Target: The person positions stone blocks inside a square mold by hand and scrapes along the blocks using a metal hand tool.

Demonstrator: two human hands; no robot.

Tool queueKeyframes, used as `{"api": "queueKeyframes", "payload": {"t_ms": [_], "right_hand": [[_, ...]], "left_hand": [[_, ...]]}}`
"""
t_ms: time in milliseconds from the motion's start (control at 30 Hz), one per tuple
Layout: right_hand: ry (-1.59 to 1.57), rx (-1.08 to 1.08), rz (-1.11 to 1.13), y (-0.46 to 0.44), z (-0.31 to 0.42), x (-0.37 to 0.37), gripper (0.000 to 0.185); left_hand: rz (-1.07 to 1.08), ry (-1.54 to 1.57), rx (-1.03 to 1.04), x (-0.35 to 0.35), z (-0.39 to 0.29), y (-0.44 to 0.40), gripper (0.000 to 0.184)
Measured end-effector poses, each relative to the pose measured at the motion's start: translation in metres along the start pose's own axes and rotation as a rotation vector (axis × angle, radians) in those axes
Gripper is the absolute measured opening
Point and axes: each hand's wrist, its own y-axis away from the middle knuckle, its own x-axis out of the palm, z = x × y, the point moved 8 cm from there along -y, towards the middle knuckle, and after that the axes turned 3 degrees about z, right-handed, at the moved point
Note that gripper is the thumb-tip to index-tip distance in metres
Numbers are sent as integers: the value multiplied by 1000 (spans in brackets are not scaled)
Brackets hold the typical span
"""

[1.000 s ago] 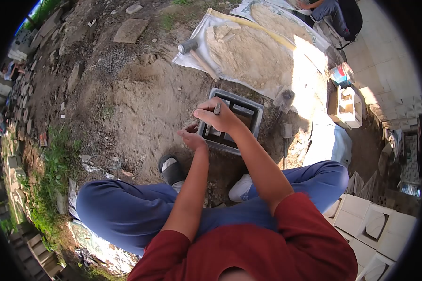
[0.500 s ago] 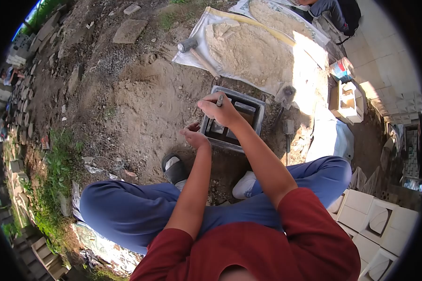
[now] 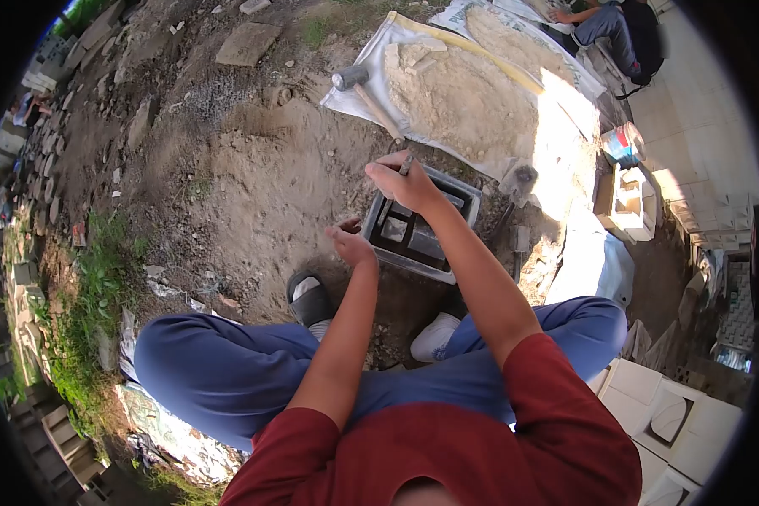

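A grey rectangular block mould (image 3: 413,268) with inner compartments sits on the dirt before me. My right hand (image 3: 403,183) is closed around a short metal rod-like tool (image 3: 407,164), above the mould's far left corner. The tool's lower part is hidden by the hand. My left hand (image 3: 352,243) is beside the mould's left edge, fingers loosely apart, holding nothing visible. Just beyond the mould lies a mallet (image 3: 351,78) with a wooden handle, its head resting on a sack sheet (image 3: 371,63).
Pale sand (image 3: 464,101) is heaped on the sheet. A dusty brush-like tool (image 3: 521,181) lies right of the mould. Farther right are a paint bucket (image 3: 624,145) and a hollow block (image 3: 632,202). Another person (image 3: 607,34) sits at the upper right. White blocks (image 3: 662,413) stand near my right knee.
The view has shifted and turned slightly. My right hand has moved a little toward the mould's far edge, showing more of the compartments. The left hand stays beside the mould.
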Motion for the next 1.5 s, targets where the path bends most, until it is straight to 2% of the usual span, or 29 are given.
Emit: {"api": "queueKeyframes", "payload": {"t_ms": [33, 133, 167, 200, 233, 300, 333, 400, 433, 467, 533, 600, 667, 700, 733, 800, 833, 900, 967, 1000, 1067, 1133, 1200, 1233, 1333, 1367, 1433, 1500], "right_hand": [[-185, 100, 6, 1, 3, -2, 43], [-174, 35, -39, 3, -5, -12, 40], [12, -6, 1, 1, -20, -5, 42], [15, -4, 5, -3, -15, -7, 42], [3, 5, 43, -10, -10, -8, 42], [-114, 84, 64, -13, 2, -14, 44], [-106, 83, 86, -13, 7, -16, 44], [-278, 82, -11, -9, 9, -26, 44], [-239, 90, 13, -11, -5, -20, 44], [-237, 101, 21, -10, -17, -23, 44], [-120, 132, 102, -20, -7, -17, 44], [-158, 155, 108, -23, 8, -19, 44], [-275, 34, 51, -19, 29, -23, 43], [-240, 15, 49, -17, 7, -24, 42], [-242, 19, 57, -17, -10, -24, 42], [-38, -64, 176, -21, -23, -16, 40], [-128, 134, 132, -25, -22, -18, 41], [-209, 161, 124, -21, 10, -22, 41], [-303, 181, 122, -20, 9, -25, 42], [-303, 188, 133, -20, -8, -21, 42], [-105, 106, 192, -18, -33, -10, 43], [-57, 149, 243, -25, -14, -6, 42], [-103, 200, 182, -24, 1, -7, 41], [-141, 155, 177, -22, 7, -6, 43], [-52, 52, 215, -12, -19, 8, 42], [-14, 108, 236, -14, -22, 7, 41], [-42, 137, 209, -13, -1, 5, 41], [-37, 123, 191, -12, 15, 1, 40]], "left_hand": [[-6, 0, -4, -1, 2, 1, 77], [-41, -41, -21, -5, 1, 0, 74], [-51, -182, -58, -9, 1, 1, 73], [-58, -313, -90, -6, -3, 1, 72], [-66, -300, -93, -1, -9, -2, 72], [-189, -560, -299, -13, -7, -1, 67], [-204, -542, -304, -9, -8, -4, 67], [-259, -729, -235, -13, -17, -4, 62], [-269, -726, -248, -17, -3, -6, 62], [-278, -770, -99, -17, -3, -12, 62], [-312, -792, 39, -10, -12, -12, 61], [-310, -848, 45, -9, -16, -9, 58], [-285, -902, 104, -2, -37, -4, 56], [-230, -969, 174, 5, -44, -2, 55], [-238, -970, 168, 4, -45, -1, 55], [-223, -1044, 94, 6, -38, -2, 52], [-237, -1040, 83, 6, -40, -1, 52], [-213, -1032, 76, 7, -44, 0, 52], [-230, -1034, 56, 7, -49, 2, 49], [-214, -1043, 53, 9, -49, 3, 46], [-207, -1037, 25, 7, -46, 3, 47], [-214, -1028, 0, 7, -46, 2, 48], [-197, -1053, -102, 4, -42, 0, 49], [-208, -1057, -105, 0, -38, -2, 49], [-187, -919, -106, -3, -33, 0, 55], [-202, -799, -131, -5, -32, 1, 58], [-217, -687, -165, -11, -21, 5, 62], [-297, -577, -101, -15, -17, -2, 68]]}}
